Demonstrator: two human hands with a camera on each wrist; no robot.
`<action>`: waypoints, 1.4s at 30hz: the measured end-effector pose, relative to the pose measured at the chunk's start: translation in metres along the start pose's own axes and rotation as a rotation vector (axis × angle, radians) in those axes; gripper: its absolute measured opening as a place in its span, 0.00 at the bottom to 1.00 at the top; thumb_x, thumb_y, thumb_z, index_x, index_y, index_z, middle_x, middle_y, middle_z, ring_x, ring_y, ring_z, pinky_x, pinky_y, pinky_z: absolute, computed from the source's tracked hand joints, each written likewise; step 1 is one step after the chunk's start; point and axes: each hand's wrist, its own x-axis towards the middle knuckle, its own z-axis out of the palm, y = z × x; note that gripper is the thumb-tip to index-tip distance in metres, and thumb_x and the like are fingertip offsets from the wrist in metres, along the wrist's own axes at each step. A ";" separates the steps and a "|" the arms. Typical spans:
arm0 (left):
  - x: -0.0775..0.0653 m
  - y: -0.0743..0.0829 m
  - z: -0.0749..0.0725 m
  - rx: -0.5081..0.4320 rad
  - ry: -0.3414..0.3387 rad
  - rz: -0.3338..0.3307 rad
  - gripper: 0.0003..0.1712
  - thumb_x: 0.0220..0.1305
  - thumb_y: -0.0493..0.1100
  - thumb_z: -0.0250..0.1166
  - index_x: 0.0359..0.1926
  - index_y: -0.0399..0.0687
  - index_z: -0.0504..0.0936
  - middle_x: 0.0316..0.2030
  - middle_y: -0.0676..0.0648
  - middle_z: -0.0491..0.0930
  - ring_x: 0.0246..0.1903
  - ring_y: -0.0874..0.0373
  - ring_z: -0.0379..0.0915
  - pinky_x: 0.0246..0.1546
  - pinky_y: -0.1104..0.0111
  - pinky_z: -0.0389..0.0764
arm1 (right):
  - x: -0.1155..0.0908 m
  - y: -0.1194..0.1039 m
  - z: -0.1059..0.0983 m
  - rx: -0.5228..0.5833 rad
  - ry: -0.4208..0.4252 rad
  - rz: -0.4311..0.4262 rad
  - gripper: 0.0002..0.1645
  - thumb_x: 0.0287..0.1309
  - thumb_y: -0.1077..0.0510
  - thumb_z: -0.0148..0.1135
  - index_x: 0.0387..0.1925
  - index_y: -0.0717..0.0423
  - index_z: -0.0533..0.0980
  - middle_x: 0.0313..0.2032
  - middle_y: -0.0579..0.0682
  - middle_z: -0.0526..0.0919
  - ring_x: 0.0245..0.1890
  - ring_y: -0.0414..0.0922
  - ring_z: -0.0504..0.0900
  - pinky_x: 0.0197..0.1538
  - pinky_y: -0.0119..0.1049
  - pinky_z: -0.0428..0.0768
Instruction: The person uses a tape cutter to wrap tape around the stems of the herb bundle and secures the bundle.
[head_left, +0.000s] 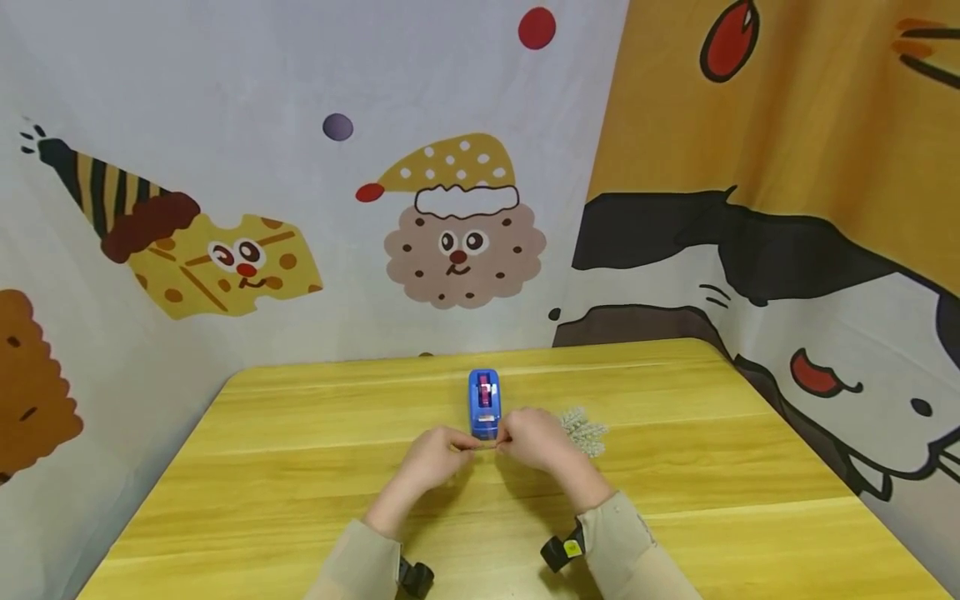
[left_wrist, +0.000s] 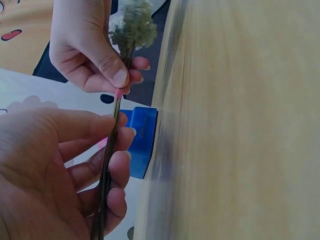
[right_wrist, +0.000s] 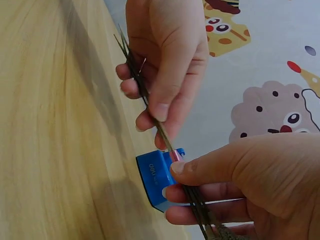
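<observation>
The flower bunch [head_left: 583,432] lies across the middle of the table [head_left: 300,433], heads to the right. The left hand [head_left: 435,458] pinches its stems; the right hand [head_left: 536,437] grips them nearer the heads. Both wrist views show a pink band [right_wrist: 175,156] between the grips — indistinct from the head. Just beyond sits the blue tape dispenser [head_left: 483,404] — its lettering readable only from the wrists.

Hangs as a printed cloth backdrop [head_left: 247,83] behind a wood-grain table [head_left: 300,433], bearing a smiling cheese [head_left: 202,283] in a striped hat [head_left: 112,196], a biscuit face [head_left: 465,258] in a dotted cap [head_left: 457,164], a red dot [head_left: 537,28] and a black-and-white animal figure [head_left: 862,333]
</observation>
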 end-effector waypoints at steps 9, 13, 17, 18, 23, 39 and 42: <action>-0.001 -0.002 0.003 0.004 -0.009 0.020 0.13 0.66 0.35 0.57 0.46 0.38 0.85 0.34 0.46 0.84 0.13 0.64 0.62 0.14 0.72 0.65 | 0.000 0.003 0.007 0.029 0.006 -0.009 0.07 0.53 0.58 0.70 0.23 0.49 0.80 0.22 0.39 0.78 0.21 0.36 0.72 0.28 0.32 0.74; -0.001 -0.002 0.002 0.023 0.028 0.025 0.12 0.64 0.34 0.59 0.44 0.41 0.87 0.36 0.46 0.84 0.13 0.64 0.60 0.14 0.72 0.64 | 0.001 0.003 0.002 0.071 -0.011 -0.008 0.03 0.54 0.57 0.69 0.27 0.50 0.82 0.25 0.40 0.81 0.24 0.36 0.75 0.31 0.33 0.76; -0.001 0.000 0.000 0.021 0.050 -0.001 0.13 0.63 0.35 0.61 0.45 0.44 0.88 0.38 0.46 0.84 0.11 0.64 0.58 0.13 0.72 0.63 | 0.002 0.002 -0.001 0.083 -0.024 -0.007 0.03 0.55 0.57 0.68 0.30 0.52 0.85 0.26 0.41 0.83 0.24 0.36 0.75 0.32 0.34 0.77; -0.001 0.000 0.000 0.019 0.052 -0.006 0.13 0.62 0.35 0.61 0.45 0.45 0.88 0.39 0.45 0.84 0.11 0.64 0.58 0.13 0.71 0.63 | 0.003 0.002 -0.001 0.074 -0.020 -0.010 0.03 0.55 0.57 0.68 0.30 0.52 0.85 0.26 0.41 0.84 0.23 0.36 0.75 0.32 0.35 0.77; -0.001 0.000 -0.001 0.024 0.075 -0.011 0.13 0.62 0.34 0.62 0.44 0.46 0.88 0.41 0.42 0.85 0.12 0.64 0.57 0.14 0.71 0.63 | 0.004 0.004 0.004 0.027 0.019 -0.014 0.04 0.55 0.56 0.69 0.28 0.52 0.85 0.25 0.41 0.83 0.22 0.36 0.73 0.31 0.34 0.76; 0.001 -0.004 -0.001 0.065 0.143 0.035 0.12 0.62 0.34 0.61 0.43 0.41 0.87 0.42 0.42 0.84 0.23 0.58 0.71 0.23 0.65 0.73 | 0.004 0.001 0.014 -0.063 0.110 -0.046 0.06 0.54 0.57 0.69 0.25 0.49 0.79 0.23 0.40 0.81 0.24 0.39 0.77 0.45 0.46 0.75; 0.001 -0.006 -0.002 0.076 0.118 0.052 0.12 0.63 0.33 0.58 0.42 0.40 0.87 0.39 0.44 0.85 0.24 0.58 0.73 0.27 0.63 0.76 | 0.005 0.001 0.017 -0.060 0.107 -0.032 0.05 0.54 0.57 0.69 0.25 0.48 0.80 0.23 0.39 0.82 0.24 0.39 0.78 0.49 0.49 0.73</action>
